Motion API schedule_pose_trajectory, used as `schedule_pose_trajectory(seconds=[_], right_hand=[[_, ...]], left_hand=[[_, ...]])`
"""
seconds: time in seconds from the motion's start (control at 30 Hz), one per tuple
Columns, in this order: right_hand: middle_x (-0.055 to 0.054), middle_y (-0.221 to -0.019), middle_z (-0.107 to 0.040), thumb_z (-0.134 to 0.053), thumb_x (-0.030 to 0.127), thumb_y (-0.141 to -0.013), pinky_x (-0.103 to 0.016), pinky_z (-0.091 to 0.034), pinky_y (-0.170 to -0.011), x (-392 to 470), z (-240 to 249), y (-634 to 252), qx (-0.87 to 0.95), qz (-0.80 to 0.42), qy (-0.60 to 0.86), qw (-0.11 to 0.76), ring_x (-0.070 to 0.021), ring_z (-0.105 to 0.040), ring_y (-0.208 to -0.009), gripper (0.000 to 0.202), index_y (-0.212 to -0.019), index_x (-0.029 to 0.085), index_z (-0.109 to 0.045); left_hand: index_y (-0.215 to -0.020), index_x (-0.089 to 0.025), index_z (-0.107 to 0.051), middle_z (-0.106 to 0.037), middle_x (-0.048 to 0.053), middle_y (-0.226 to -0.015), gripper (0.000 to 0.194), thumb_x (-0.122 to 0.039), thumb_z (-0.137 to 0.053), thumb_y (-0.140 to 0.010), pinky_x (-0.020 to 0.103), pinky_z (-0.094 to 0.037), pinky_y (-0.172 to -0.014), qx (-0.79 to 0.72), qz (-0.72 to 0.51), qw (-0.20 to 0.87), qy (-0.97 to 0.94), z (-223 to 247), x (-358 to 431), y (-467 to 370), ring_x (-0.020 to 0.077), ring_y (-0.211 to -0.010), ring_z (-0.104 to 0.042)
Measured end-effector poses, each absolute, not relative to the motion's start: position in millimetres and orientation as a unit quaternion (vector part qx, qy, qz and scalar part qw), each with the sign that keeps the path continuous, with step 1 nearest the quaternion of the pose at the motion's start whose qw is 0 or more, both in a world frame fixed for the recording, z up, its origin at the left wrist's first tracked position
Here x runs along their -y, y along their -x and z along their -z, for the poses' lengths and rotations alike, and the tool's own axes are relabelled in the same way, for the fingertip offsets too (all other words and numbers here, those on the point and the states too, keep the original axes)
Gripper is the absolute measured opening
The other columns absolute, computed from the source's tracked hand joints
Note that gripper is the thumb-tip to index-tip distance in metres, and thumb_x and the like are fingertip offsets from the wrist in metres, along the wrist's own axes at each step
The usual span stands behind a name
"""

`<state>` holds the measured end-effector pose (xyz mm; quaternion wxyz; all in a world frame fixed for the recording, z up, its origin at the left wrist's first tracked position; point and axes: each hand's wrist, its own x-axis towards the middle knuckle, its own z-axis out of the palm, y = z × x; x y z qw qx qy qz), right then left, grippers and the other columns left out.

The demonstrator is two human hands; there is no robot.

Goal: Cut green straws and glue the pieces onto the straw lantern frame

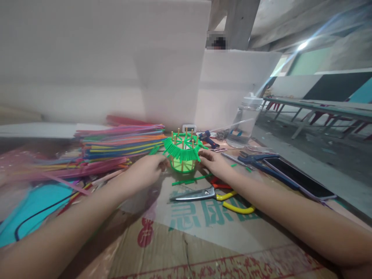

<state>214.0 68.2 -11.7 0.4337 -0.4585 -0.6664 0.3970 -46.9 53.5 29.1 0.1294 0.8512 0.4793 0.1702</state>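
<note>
A round green craft frame (183,153) stands upright on the table, with wooden sticks rising through it and a fringe of green strips around its upper ring. My left hand (155,166) is at its left side, fingers curled by the base. On the opposite side, my right hand (209,162) has its fingertips against or very near the frame. Whether either hand grips it is hard to tell. Just in front lie a green strip (190,180) and scissors (200,194) with red and yellow handles.
Bundles of coloured pipe cleaners (124,145) lie at the left, near a turquoise sheet (40,209). Behind are a glue gun (209,139) and a water bottle (242,122). A phone (299,178) and blue-handled tool (258,158) lie right. A person's head shows beyond the partition.
</note>
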Motion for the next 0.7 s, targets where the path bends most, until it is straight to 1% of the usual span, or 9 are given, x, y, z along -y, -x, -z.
schedule_pose_trajectory(seconds=[0.1, 0.17, 0.27, 0.4, 0.5, 0.63, 0.7], right_hand=[[0.001, -0.076, -0.061, -0.056, 0.029, -0.08, -0.025, -0.05, -0.062, -66, 11, -213, 0.67, -0.397, 0.455, 0.432, -0.0127, -0.057, -0.065, 0.013, -0.088, 0.019, -0.057], [0.001, -0.075, -0.059, -0.056, 0.031, -0.08, -0.025, -0.049, -0.059, -65, 11, -213, 0.672, -0.398, 0.454, 0.43, -0.0128, -0.057, -0.063, 0.013, -0.086, 0.019, -0.055], [0.001, -0.074, -0.059, -0.055, 0.033, -0.08, -0.026, -0.048, -0.058, -65, 12, -213, 0.675, -0.397, 0.456, 0.423, -0.014, -0.059, -0.064, 0.015, -0.085, 0.019, -0.053], [0.0, -0.073, -0.06, -0.054, 0.034, -0.08, -0.027, -0.049, -0.063, -64, 11, -212, 0.682, -0.39, 0.459, 0.414, -0.0145, -0.06, -0.065, 0.015, -0.084, 0.019, -0.054], [0.0, -0.072, -0.061, -0.054, 0.034, -0.08, -0.027, -0.048, -0.062, -62, 9, -211, 0.692, -0.385, 0.459, 0.404, -0.0145, -0.059, -0.064, 0.016, -0.08, 0.018, -0.055], [-0.001, -0.07, -0.063, -0.054, 0.035, -0.082, -0.026, -0.045, -0.058, -58, 7, -210, 0.708, -0.369, 0.462, 0.387, -0.0141, -0.057, -0.06, 0.019, -0.079, 0.017, -0.06], [-0.001, -0.067, -0.064, -0.055, 0.034, -0.083, -0.026, -0.044, -0.058, -56, 6, -210, 0.722, -0.353, 0.463, 0.374, -0.0141, -0.057, -0.059, 0.021, -0.075, 0.016, -0.063]], left_hand=[[-0.101, -0.022, -0.067, -0.072, 0.007, -0.103, 0.03, -0.021, -0.041, -0.086, 0.031, -0.047, -0.083, -0.487, -0.185, 0.11, -0.847, -25, -49, 38, 0.0224, -0.094, -0.066], [-0.104, -0.02, -0.065, -0.071, 0.009, -0.103, 0.031, -0.022, -0.037, -0.091, 0.032, -0.047, -0.081, -0.495, -0.204, 0.092, -0.84, -22, -45, 32, 0.0228, -0.093, -0.066], [-0.096, -0.018, -0.064, -0.071, 0.009, -0.092, 0.028, -0.027, -0.038, -0.094, 0.032, -0.046, -0.073, -0.494, -0.23, 0.068, -0.836, -13, -42, 26, 0.0226, -0.083, -0.065], [-0.085, -0.017, -0.065, -0.068, 0.007, -0.081, 0.029, -0.036, -0.045, -0.094, 0.031, -0.043, -0.066, -0.474, -0.248, 0.06, -0.843, 0, -44, 23, 0.0212, -0.075, -0.062], [-0.082, -0.017, -0.068, -0.068, 0.007, -0.081, 0.031, -0.038, -0.048, -0.093, 0.03, -0.044, -0.071, -0.463, -0.26, 0.06, -0.845, 6, -45, 22, 0.0205, -0.079, -0.062], [-0.09, -0.016, -0.071, -0.071, 0.009, -0.087, 0.031, -0.034, -0.046, -0.094, 0.031, -0.046, -0.076, -0.464, -0.28, 0.09, -0.835, 7, -48, 22, 0.0212, -0.083, -0.063], [-0.089, -0.016, -0.069, -0.071, 0.008, -0.088, 0.03, -0.031, -0.043, -0.093, 0.031, -0.046, -0.077, -0.463, -0.294, 0.1, -0.83, 7, -51, 24, 0.0216, -0.084, -0.063]])
